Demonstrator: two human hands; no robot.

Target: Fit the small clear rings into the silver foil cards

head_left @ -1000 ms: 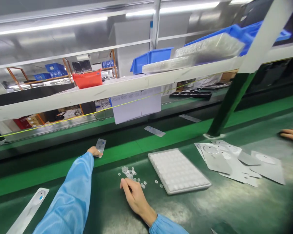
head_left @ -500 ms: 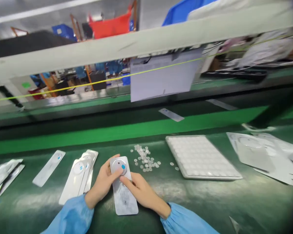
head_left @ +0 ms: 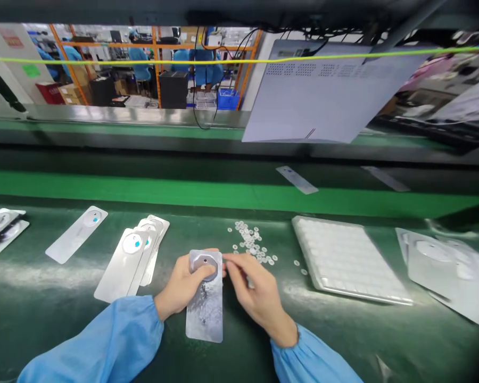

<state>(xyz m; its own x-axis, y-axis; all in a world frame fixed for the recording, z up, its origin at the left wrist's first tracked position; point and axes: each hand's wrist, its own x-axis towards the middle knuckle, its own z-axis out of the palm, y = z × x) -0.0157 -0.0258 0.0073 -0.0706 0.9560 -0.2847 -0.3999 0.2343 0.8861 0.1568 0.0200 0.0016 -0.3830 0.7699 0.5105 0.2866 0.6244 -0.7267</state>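
Clasping silvery rectangular plate (head_left: 204, 316) near centre with left hand (head_left: 186, 283) — thumb on top, most fingers hidden — poising right hand (head_left: 259, 292), half-curled, by the plate's far right corner; cannot tell if pinching anything.

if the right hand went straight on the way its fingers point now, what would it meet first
Probably the flat plate in the left hand: the right hand points at that plate's upper right edge, though depth is unclear.
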